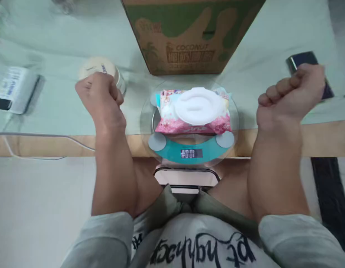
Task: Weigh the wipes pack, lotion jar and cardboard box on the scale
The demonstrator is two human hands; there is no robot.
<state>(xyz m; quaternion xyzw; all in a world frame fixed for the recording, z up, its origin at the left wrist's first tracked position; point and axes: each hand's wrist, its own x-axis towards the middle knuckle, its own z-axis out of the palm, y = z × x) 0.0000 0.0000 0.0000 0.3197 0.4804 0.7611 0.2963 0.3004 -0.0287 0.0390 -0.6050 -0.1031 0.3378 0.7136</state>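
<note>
A pack of wet wipes point(167, 121) with a white flip lid lies flat on a round glass scale point(167, 152). The scale has a teal band and a lit digital display at its near side. To the left, my left hand point(101, 91) is closed in a fist, in front of a round tub point(121, 82) with a pale lid, which it partly covers. My right hand point(291, 93) is also a fist, off to the right of the scale. It overlaps a dark, phone-like device point(303, 59) in the view. Neither hand touches the wipes or the scale.
A cardboard box point(189, 52) printed with green shapes and "COCONUT" stands just behind the scale. On the far left lies a white device point(15, 89) with a label, and cables point(50, 134) run along the table edge. Beneath the scale, the table's wooden front edge point(245, 143) shows.
</note>
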